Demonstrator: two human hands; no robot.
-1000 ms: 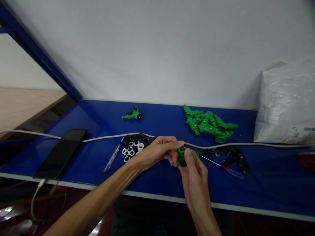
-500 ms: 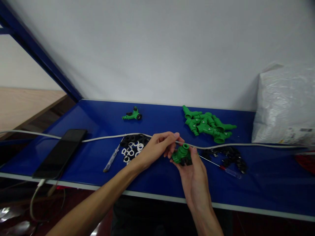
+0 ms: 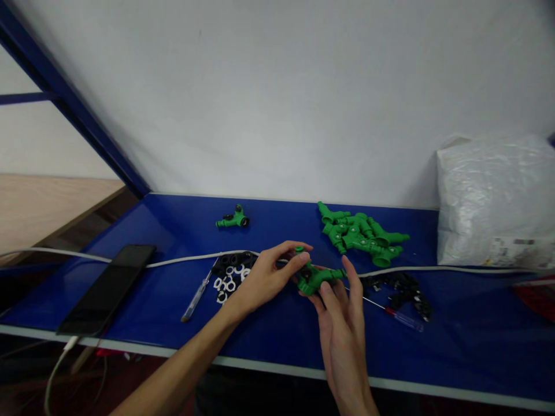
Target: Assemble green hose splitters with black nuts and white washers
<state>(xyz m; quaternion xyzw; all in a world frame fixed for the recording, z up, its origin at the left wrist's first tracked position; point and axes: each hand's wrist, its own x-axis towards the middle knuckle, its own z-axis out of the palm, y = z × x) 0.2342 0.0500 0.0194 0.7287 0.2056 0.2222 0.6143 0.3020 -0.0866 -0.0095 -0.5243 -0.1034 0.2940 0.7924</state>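
Rotated since earlier, the green connector was pinched by left grip and right grip; one fitted unit lay center-left, an unfitted pile remained center-right.

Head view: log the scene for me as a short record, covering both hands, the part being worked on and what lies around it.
Left hand: fingers at the upper branch of the green fitting; grip unclear
Right hand: holds the green fitting
Rings: white rings and black rings, beside the left hand
Far side: green pile at right, finished-looking lone fitting at left
Right of hands: black parts, red-collared screwdriver
Left of rings: clear-handled screwdriver, phone
Far right: wrapped package
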